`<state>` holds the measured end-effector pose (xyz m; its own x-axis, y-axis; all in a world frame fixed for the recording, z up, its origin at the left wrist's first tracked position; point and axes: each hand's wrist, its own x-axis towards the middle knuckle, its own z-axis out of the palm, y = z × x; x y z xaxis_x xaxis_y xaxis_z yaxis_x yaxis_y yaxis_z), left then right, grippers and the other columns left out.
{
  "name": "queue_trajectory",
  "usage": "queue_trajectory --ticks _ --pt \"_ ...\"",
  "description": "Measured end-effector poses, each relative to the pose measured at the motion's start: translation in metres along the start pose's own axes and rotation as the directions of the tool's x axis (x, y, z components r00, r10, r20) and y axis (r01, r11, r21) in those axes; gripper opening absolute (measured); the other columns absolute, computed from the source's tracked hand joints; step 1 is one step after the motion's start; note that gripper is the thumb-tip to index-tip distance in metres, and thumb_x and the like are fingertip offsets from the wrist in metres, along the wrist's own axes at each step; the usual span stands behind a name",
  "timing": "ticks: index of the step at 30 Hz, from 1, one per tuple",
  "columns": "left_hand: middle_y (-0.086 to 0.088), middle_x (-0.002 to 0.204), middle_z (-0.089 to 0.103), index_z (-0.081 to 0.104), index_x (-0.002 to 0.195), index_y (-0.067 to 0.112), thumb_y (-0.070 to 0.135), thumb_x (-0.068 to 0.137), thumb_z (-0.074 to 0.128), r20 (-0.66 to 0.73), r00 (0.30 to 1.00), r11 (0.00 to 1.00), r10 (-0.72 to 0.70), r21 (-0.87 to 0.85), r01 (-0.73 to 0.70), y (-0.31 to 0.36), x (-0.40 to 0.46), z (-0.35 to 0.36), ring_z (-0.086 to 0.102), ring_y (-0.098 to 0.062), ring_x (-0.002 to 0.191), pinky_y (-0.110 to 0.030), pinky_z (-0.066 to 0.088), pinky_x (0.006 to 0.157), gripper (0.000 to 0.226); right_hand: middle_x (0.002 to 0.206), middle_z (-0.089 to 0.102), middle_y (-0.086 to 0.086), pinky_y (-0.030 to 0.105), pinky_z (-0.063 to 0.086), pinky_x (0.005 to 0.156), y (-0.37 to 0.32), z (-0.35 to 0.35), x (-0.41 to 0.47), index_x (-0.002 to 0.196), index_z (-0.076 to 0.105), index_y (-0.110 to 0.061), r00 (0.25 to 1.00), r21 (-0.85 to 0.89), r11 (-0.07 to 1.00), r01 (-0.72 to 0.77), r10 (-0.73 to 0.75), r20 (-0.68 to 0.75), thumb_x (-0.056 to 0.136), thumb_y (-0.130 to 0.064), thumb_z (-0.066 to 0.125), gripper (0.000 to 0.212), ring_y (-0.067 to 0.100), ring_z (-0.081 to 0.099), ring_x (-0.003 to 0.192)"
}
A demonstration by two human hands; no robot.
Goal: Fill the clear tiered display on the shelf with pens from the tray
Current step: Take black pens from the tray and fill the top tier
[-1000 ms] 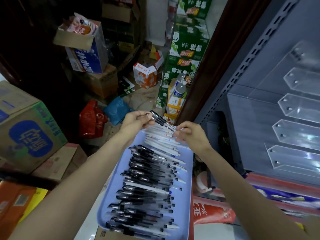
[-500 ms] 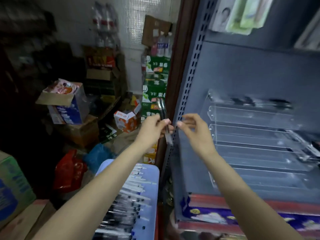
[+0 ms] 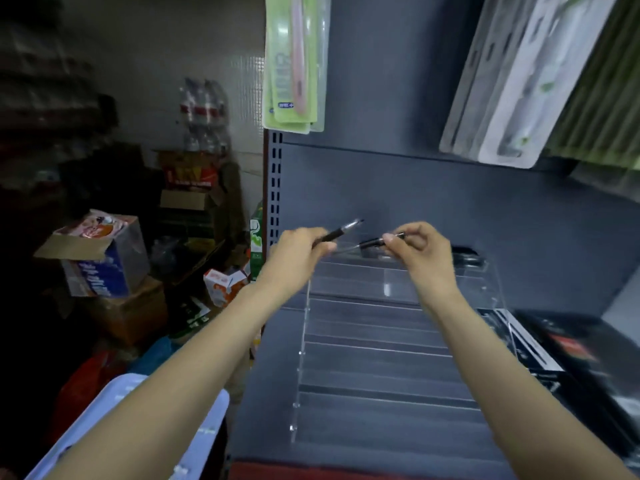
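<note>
I have my left hand (image 3: 299, 252) gripping one pen (image 3: 337, 232) and my right hand (image 3: 420, 252) pinching another (image 3: 379, 241) over the display's (image 3: 381, 341) top tier. The lower tiers look bare, and the tray (image 3: 114, 393) sits low to my left, so I judge most of the filling remains.

Open air lies above the display's (image 3: 381, 358) lower tiers, down to the shelf's (image 3: 381, 455) front edge. Hanging packs (image 3: 294, 64) crowd overhead. Dark boxes (image 3: 568, 351) block the right edge; the tray (image 3: 207, 431) flanks the left.
</note>
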<state>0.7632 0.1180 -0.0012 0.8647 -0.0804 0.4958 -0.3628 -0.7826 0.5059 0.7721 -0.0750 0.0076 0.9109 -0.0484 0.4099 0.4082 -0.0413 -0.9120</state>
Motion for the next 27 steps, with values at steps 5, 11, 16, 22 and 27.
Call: queue_trajectory --ticks 5,11,16,22,27 --pt "-0.005 0.079 0.051 0.061 0.096 0.012 0.026 0.097 0.046 -0.130 0.989 0.973 -0.074 0.206 0.100 0.007 0.013 0.001 0.053 -0.031 0.081 -0.043 0.049 0.074 0.020 0.077 0.062 0.010 0.017 0.055 0.070 0.010 -0.025 0.036 0.076 0.052 -0.012 0.996 0.050 0.998 -0.035 0.038 -0.079 0.085 0.002 0.062 0.020 0.014 0.066 0.069" --pt "-0.005 0.092 0.035 0.037 0.139 0.005 0.012 0.100 0.032 -0.010 0.995 0.986 -0.095 0.137 0.095 0.007 0.022 -0.001 0.040 -0.021 0.082 -0.026 0.033 0.069 0.040 0.078 0.069 0.005 0.039 0.055 0.087 0.030 -0.023 0.067 0.072 0.056 -0.019 0.996 -0.179 0.982 -0.053 0.039 -0.078 0.080 -0.007 0.071 0.021 0.021 0.069 0.080" --pt "-0.005 0.098 0.047 0.046 0.134 0.007 0.010 0.098 0.043 -0.059 0.996 0.991 -0.064 0.114 0.070 0.002 0.022 -0.008 0.049 -0.021 0.090 -0.016 0.031 0.076 0.036 0.080 0.066 0.005 0.027 0.046 0.076 0.039 -0.016 0.084 0.078 0.060 -0.012 1.000 -0.482 0.876 0.006 -0.010 -0.005 0.078 -0.015 0.074 0.014 0.019 0.061 0.080" --pt "-0.003 0.095 0.065 0.062 0.099 0.010 0.013 0.090 0.058 -0.116 0.991 0.997 -0.065 0.033 0.069 0.004 0.024 -0.008 0.059 -0.016 0.089 -0.024 0.047 0.081 0.010 0.088 0.072 0.008 0.027 0.051 0.080 0.049 -0.013 0.092 0.082 0.071 -0.013 0.987 -0.690 0.709 0.145 -0.055 0.151 0.081 -0.011 0.070 0.003 0.023 0.065 0.086" --pt "-0.003 0.096 0.064 0.065 0.100 0.012 0.014 0.090 0.060 -0.139 0.990 0.996 -0.027 0.076 0.038 0.003 0.027 -0.004 0.058 -0.012 0.087 -0.019 0.043 0.080 0.012 0.099 0.062 0.010 0.038 0.051 0.083 0.048 -0.013 0.095 0.081 0.072 -0.010 0.972 -0.803 0.550 0.231 -0.098 0.213 0.081 -0.010 0.070 0.003 0.027 0.061 0.091"
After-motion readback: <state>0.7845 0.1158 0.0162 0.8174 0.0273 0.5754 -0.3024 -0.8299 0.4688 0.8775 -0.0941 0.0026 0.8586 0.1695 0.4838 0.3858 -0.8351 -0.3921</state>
